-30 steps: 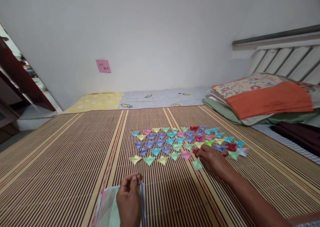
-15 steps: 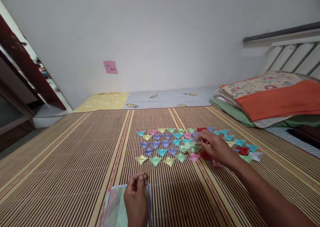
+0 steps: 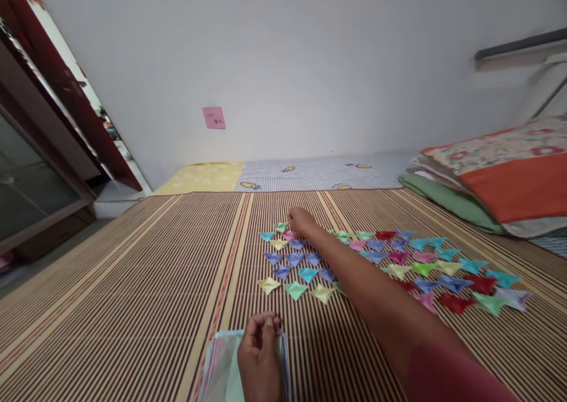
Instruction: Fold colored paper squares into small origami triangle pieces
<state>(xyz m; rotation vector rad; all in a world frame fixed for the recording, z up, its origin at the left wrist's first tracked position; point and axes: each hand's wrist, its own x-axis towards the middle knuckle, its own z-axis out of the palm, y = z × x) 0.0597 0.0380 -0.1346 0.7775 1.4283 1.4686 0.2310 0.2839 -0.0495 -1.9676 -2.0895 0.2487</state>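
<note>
Rows of small folded paper shapes with pointed tips, in several colours, such as a yellow folded paper (image 3: 269,285) and a cyan folded paper (image 3: 308,275), lie on the striped mat. My right hand (image 3: 303,221) reaches across them to the far left corner, its fingers closed at the right tip of a green folded paper (image 3: 280,227). The fingertips are partly hidden, and my forearm covers part of the rows. Low in the middle, my left hand (image 3: 261,355) is closed, with thumb against fingers, at the top edge of a clear plastic pouch (image 3: 216,363) holding pale green paper.
The striped mat (image 3: 155,284) reaches to a yellow cloth (image 3: 199,177) and a checked cloth (image 3: 310,175) along the wall. Folded bedding (image 3: 518,177) is piled at right. A pink note (image 3: 214,118) sticks to the wall, and a doorway stands at far left.
My right hand has moved from the middle of the rows to their far left corner, where a green folded paper now lies. The view has turned left; my left hand stays at the pouch.
</note>
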